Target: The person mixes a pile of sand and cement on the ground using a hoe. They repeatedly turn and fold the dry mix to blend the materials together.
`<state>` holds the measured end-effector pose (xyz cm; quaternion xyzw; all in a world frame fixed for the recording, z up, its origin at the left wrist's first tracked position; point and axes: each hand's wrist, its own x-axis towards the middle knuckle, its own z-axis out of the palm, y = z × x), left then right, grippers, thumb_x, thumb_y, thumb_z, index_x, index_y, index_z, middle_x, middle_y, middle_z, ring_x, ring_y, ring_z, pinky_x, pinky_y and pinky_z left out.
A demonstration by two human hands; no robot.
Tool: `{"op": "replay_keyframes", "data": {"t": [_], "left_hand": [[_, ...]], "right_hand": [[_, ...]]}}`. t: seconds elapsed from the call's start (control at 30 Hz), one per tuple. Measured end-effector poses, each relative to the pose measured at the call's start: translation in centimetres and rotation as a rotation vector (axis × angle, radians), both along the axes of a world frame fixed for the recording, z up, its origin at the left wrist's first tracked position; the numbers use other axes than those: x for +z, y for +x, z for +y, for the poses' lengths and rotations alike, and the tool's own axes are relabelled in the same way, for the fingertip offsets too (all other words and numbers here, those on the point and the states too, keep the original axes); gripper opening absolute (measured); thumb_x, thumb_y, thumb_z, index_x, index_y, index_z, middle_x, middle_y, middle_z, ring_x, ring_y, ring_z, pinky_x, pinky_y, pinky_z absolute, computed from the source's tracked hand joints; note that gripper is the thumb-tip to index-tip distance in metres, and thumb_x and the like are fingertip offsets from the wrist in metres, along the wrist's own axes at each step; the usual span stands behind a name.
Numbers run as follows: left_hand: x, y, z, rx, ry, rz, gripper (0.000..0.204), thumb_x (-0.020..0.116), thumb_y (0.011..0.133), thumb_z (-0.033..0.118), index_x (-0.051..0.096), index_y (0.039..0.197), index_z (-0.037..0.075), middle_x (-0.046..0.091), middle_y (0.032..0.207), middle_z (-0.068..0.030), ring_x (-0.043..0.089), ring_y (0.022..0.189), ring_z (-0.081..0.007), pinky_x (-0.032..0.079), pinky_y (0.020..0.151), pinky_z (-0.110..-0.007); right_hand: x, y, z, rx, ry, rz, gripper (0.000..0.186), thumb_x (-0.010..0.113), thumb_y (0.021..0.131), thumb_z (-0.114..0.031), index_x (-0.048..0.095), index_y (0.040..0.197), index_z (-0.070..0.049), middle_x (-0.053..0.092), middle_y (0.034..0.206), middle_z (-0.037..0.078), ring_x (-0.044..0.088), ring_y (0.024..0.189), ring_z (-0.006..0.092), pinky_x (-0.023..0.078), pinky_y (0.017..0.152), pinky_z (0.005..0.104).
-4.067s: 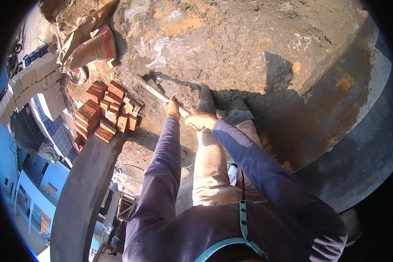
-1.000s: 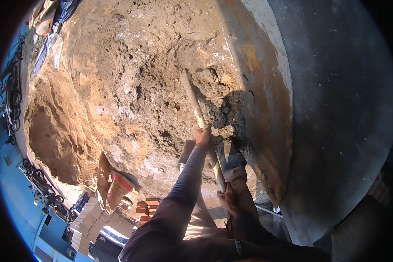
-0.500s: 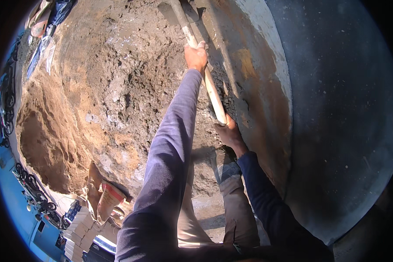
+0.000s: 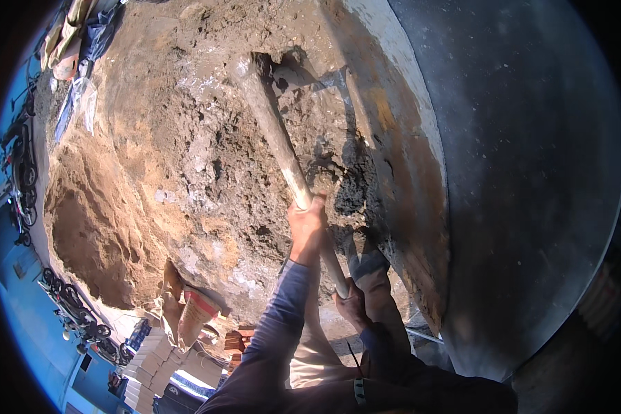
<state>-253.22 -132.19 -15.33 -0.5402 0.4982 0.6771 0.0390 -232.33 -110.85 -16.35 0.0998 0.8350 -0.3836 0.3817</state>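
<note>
With both hands I grip the wooden handle of a hoe. My left hand is wrapped round the middle of the handle. My right hand is closed near its lower end, close to my legs. The mud-caked hoe head is at the far end of the handle; its blade is mostly hidden. Beneath the handle spreads wet, lumpy grey-brown mortar.
A sand heap with a hollow lies at the left. Near it are torn paper sacks, stacked pale blocks and reddish bricks. A large dark smooth surface lies at the right. Parked motorcycles line the left rim.
Both hands have drawn back toward my body with the hoe. Its head has come nearer and to the left, out of the shadowed strip at the far edge.
</note>
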Motion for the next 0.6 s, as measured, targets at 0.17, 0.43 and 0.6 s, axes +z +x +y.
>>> {"op": "replay_keyframes", "data": {"t": [0.17, 0.43, 0.6], "left_hand": [[-8.4, -20.7, -11.1, -0.105, -0.78, 0.384, 0.037, 0.072, 0.096, 0.022, 0.051, 0.112, -0.004, 0.069, 0.091, -0.0219, 0.068, 0.077, -0.035, 0.054, 0.075, -0.043], [-29.9, -18.4, -3.5, -0.601, -0.494, -0.19, 0.051, 0.073, 0.089, 0.022, 0.054, 0.126, -0.008, 0.069, 0.117, -0.0314, 0.068, 0.114, -0.0449, 0.053, 0.099, -0.045], [-27.8, -8.8, 0.9, -0.611, -0.325, -0.185, 0.034, 0.066, 0.091, 0.024, 0.06, 0.111, -0.003, 0.068, 0.119, -0.0233, 0.067, 0.101, -0.0349, 0.054, 0.085, -0.044]], "right_hand": [[-9.9, -24.8, -10.7, 0.02, -0.183, 0.027, 0.036, 0.073, 0.089, -0.023, 0.06, 0.114, 0.0, 0.07, 0.087, 0.024, 0.073, 0.079, 0.038, 0.055, 0.069, 0.0444], [-11.0, -18.5, -7.0, -0.139, -0.052, -0.226, 0.036, 0.068, 0.089, -0.021, 0.056, 0.113, 0.003, 0.069, 0.093, 0.024, 0.071, 0.086, 0.0373, 0.054, 0.075, 0.0475], [-2.8, -12.5, -5.0, -0.057, 0.098, -0.264, 0.045, 0.069, 0.089, -0.023, 0.053, 0.122, 0.004, 0.07, 0.095, 0.028, 0.072, 0.089, 0.041, 0.056, 0.076, 0.0474]]}}
